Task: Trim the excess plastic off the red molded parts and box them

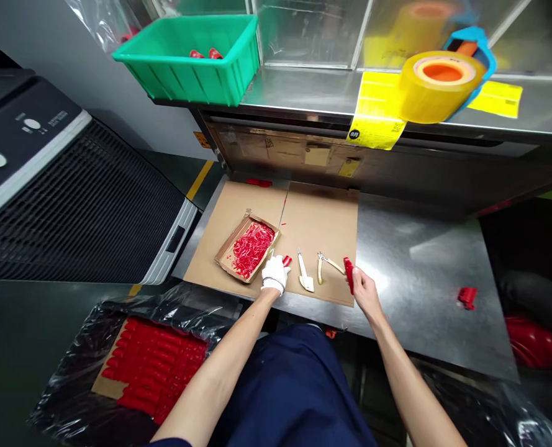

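Note:
My left hand [274, 273], in a white glove, is closed beside the cardboard tray, with a small red plastic piece [287, 261] at its fingertips. Bare, my right hand [365, 290] grips a longer red plastic part [348, 272] at the right edge of the cardboard sheet [326, 217]. Between the hands lie a white-handled knife [305, 277] and a pair of nippers [321, 273] with pale handles. Many red plastic scraps [252, 249] fill the shallow cardboard tray [229, 246]. The fingers partly cover both red pieces.
Another red part [467, 297] lies on the metal table [420, 261] at right; one [259, 183] lies at the back. A plastic-lined box [89, 323] of red parts stands lower left. Above are a green bin [187, 77] and yellow tape [425, 93]. A black machine [99, 198] stands left.

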`<control>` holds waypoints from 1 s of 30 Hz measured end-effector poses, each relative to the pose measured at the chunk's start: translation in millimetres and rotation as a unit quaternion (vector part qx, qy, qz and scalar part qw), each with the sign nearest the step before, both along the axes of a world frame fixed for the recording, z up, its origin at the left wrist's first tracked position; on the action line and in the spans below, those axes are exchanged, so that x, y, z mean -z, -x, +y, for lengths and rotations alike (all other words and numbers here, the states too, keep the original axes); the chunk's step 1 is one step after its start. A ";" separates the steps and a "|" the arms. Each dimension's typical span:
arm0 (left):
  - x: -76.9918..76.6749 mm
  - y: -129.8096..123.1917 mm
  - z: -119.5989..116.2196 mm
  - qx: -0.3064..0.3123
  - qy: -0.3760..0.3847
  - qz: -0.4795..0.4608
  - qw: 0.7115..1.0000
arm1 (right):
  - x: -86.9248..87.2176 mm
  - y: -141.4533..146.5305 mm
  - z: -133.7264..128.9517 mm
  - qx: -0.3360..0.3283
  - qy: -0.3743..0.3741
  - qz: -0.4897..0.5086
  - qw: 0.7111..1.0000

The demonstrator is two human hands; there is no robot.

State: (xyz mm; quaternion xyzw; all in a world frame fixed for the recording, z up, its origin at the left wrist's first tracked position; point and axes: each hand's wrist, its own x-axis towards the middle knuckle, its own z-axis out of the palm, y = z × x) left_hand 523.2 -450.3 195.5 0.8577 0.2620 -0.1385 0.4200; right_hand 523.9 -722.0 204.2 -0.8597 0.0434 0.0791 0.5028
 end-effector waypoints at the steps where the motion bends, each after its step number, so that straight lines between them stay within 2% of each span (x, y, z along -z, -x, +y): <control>1: -5.0 2.9 -2.5 0.005 0.003 -0.011 1.000 | -3.7 7.6 7.1 0.013 -0.035 0.013 0.999; 3: -17.1 14.0 -10.6 0.022 0.031 -0.034 0.999 | -9.5 21.3 25.5 0.035 -0.108 0.040 0.993; 5: -30.3 31.5 -21.9 0.055 0.091 -0.051 0.993 | -13.8 33.2 48.8 0.050 -0.178 0.058 0.981; 9: -50.0 70.2 -40.5 0.122 0.220 -0.077 0.965 | -20.4 49.4 98.6 0.051 -0.283 0.093 0.953; 11: -54.5 82.9 -42.5 0.103 0.255 -0.091 0.957 | -23.2 53.0 117.7 0.042 -0.306 0.106 0.945; 15: -62.5 94.8 -30.8 -0.016 0.252 -0.105 0.962 | -28.3 51.5 134.5 0.011 -0.296 0.119 0.948; 19: -84.7 102.3 -2.5 -0.085 0.187 -0.135 0.969 | -30.2 34.4 119.6 -0.057 -0.200 0.141 0.968; 21: -100.1 105.6 14.5 -0.098 0.169 -0.154 0.969 | -26.4 18.2 104.5 -0.071 -0.108 0.147 0.981; 23: -115.7 107.8 29.5 -0.128 0.160 -0.179 0.962 | -18.1 0.2 90.9 -0.050 0.011 0.143 0.988; 26: -136.7 108.3 43.0 -0.196 0.238 -0.226 0.924 | -0.5 -20.9 81.1 -0.023 0.184 0.144 0.972; 30: -156.9 105.0 48.9 -0.235 0.380 -0.255 0.857 | 12.9 -33.7 80.2 -0.076 0.319 0.143 0.934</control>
